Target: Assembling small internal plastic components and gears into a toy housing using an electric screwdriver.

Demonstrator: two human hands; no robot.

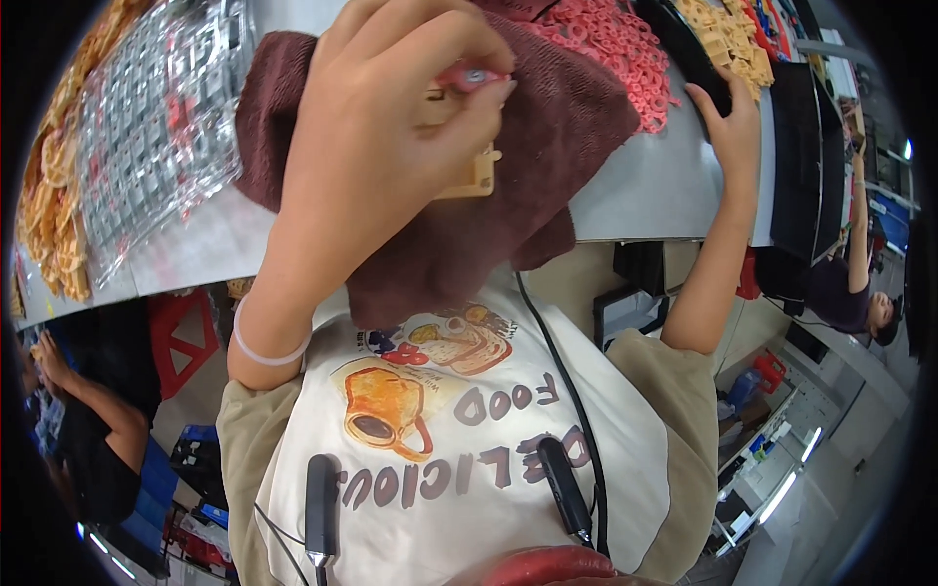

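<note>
My left hand (376, 107) is closed in a pinch above a brown towel, gripping a small pinkish-red piece with a metal centre (474, 77) between thumb and fingertips. Just under it, partly covered by the fingers, a yellow plastic part (475, 178) lies on the towel (547, 137). My right hand (733, 122) reaches to the far right, thumb and forefinger apart, by the edge of a black tray (689, 44) and a heap of yellow plastic parts (728, 44). Nothing shows between its fingers.
Pink ring-shaped pieces (611, 59) are heaped behind the towel. A clear plastic tray of grey and red pieces (161, 117) stands at the left, beside more yellow parts (59, 205). A black bin (809, 161) stands at the right. Other people (845, 293) work on both sides.
</note>
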